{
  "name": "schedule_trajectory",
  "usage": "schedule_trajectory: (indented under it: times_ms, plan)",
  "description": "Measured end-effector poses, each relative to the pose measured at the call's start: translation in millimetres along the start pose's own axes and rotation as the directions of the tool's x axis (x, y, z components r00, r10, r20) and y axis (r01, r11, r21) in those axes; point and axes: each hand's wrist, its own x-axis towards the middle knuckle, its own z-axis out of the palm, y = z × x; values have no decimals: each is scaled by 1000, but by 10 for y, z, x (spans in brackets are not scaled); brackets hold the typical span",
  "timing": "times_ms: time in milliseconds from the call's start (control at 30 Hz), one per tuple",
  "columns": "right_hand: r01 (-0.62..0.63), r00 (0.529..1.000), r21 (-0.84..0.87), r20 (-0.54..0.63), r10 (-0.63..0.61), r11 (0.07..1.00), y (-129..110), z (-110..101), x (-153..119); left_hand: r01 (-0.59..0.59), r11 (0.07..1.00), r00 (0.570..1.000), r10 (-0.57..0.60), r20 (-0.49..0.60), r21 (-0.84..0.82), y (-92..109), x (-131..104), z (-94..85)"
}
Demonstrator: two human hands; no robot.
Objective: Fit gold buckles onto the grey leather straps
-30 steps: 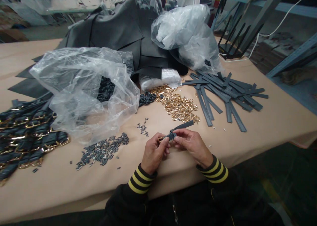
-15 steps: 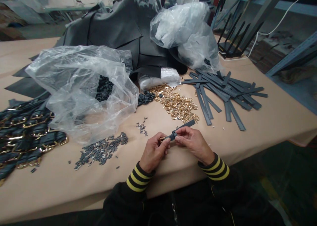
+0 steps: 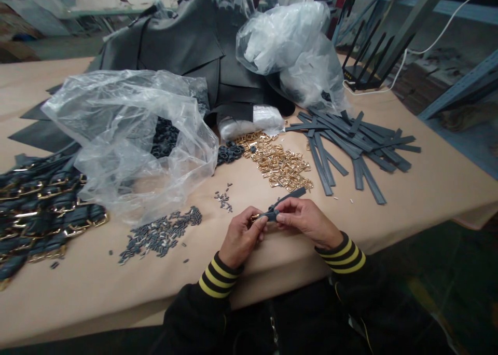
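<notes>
Both hands pinch one grey strap (image 3: pixel 286 198) just above the counter (image 3: pixel 420 189): left hand (image 3: pixel 241 235) grips the gold buckle end steady, right hand (image 3: pixel 307 221) holds the strap body, buckle pile (image 3: pixel 280 164) just beyond.

Grey strap (image 3: pixel 286 198), gold buckles (image 3: pixel 280 165), black cuffs (image 3: pixel 341 254) striped yellow.

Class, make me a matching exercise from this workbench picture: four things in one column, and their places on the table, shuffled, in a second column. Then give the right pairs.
Things:
1. gold buckles
2. loose grey straps
3. finished buckled straps
4. small grey clips

Places:
A. far left edge of the table
B. just left of the left hand
C. right side of the table
D. middle, beyond both hands

Pairs: 1-D, 2-C, 3-A, 4-B
</notes>
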Motion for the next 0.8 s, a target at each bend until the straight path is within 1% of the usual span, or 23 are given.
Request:
schedule_trajectory:
  times_ms: [100, 200, 267, 433, 533, 600, 633, 733, 800]
  plan:
    - [14, 998, -26, -57, -15, 1000, 40, 3, 0, -4, 1000, 1000, 4, -15, 29, 2, 10, 38]
    - [66, 995, -61, -75, -70, 996, 62, 12, -1, -6, 997, 996, 13, -88, 75, 20, 20, 80]
    - [82, 992, -84, -84, -89, 993, 63, 15, -5, -4, 995, 994, 15, -109, 95, 30, 20, 92]
    - [80, 993, -187, -71, -95, 979, 53, 41, 5, -4, 998, 999, 6, -33, 63, 17, -4, 71]
    - [90, 995, -193, -35, -98, 977, 42, 85, 19, -6, 998, 998, 9, -62, 56, 6, -9, 68]
    - [97, 994, -199, -35, -106, 975, 25, 106, 21, -3, 998, 996, 7, -88, 55, 7, -4, 72]
    - [107, 992, -221, -42, -119, 969, 14, 111, 20, 2, 999, 997, 2, -82, 42, 9, 0, 74]
    - [141, 985, -329, -49, -166, 934, -20, 110, 12, 16, 999, 1000, -17, -10, -39, 10, 4, 77]
    - [151, 984, -364, -30, -174, 919, -33, 119, 6, 5, 999, 1000, -5, 0, -54, 2, -1, 82]
